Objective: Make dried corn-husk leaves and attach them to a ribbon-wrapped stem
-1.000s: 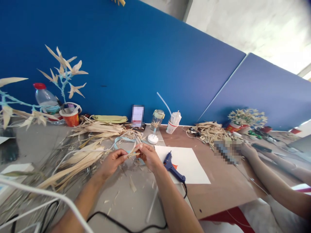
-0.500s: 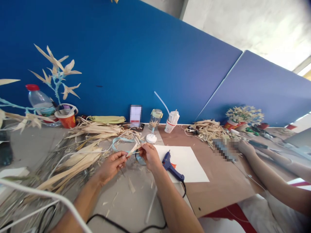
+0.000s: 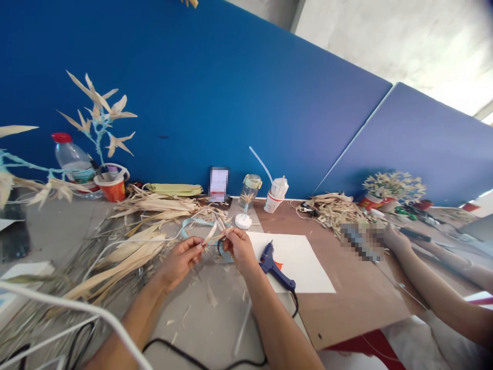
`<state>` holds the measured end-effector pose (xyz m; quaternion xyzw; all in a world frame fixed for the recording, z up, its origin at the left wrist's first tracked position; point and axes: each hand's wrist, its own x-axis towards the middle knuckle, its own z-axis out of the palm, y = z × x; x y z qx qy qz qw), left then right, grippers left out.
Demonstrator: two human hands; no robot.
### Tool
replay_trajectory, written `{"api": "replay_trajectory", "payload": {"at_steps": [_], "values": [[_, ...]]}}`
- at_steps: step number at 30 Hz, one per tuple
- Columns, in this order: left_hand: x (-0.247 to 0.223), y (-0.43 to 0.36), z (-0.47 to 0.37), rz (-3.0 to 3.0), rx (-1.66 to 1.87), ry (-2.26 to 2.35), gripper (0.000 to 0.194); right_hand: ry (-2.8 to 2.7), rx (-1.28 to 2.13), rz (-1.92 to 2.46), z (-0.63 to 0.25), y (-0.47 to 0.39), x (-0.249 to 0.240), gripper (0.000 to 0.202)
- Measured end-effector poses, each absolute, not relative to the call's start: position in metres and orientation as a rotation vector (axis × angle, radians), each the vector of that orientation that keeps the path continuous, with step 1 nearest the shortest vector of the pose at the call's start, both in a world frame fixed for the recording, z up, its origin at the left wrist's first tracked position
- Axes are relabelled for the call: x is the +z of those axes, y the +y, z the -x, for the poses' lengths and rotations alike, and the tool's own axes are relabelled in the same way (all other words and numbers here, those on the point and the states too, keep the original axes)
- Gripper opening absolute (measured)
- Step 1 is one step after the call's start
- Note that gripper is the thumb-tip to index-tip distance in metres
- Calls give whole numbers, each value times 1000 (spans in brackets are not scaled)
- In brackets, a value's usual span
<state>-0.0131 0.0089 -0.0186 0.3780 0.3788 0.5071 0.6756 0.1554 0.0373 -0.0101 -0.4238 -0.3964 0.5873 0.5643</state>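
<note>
At far left of the frame, a branch of dried-husk leaves on pale blue stems (image 3: 100,110) rises beside a red-capped plastic bottle (image 3: 71,156) and an orange cup (image 3: 113,186) set back against the blue partition (image 3: 215,87), out of the working space. Below them, loose corn husks (image 3: 127,252) lie heaped on the grey tabletop (image 3: 208,329), within easy reach of the left hand. A white tube and black cable cross the lower left corner; where they lead is cut off.

At centre, the left hand (image 3: 180,262) pinches one end of a thin husk strip (image 3: 214,237) between thumb and fingertips. The right hand (image 3: 239,247) pinches the other end, so the strip spans the small gap between the two hands, just above the table. A pale blue ribbon (image 3: 195,222) loops behind the hands; whether it joins the strip is hard to tell, since the fingers cover the meeting point.

Just right of the right hand, a blue glue gun (image 3: 276,265) lies partly on a white sheet (image 3: 298,257), likely kept there to spare the brown board (image 3: 354,298) underneath. Behind it stand a small jar (image 3: 249,189) and a paper cup (image 3: 276,196) with a straw.

At right, another person's hand (image 3: 396,240) rests by a second husk pile (image 3: 334,206); a blurred patch hides what is beside that hand.
</note>
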Motion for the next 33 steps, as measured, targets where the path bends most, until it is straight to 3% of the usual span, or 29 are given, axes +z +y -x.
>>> {"api": "replay_trajectory", "payload": {"at_steps": [15,25,33], "values": [[-20,9,13,-833,1238,884,28,-1063,1340,1077,-154,33,-9,6],[-21,8,13,-884,1213,903,28,-1037,1328,1126,-153,36,-14,12],[-18,8,14,-912,1150,865,30,-869,1703,750,-158,27,9,31]]}}
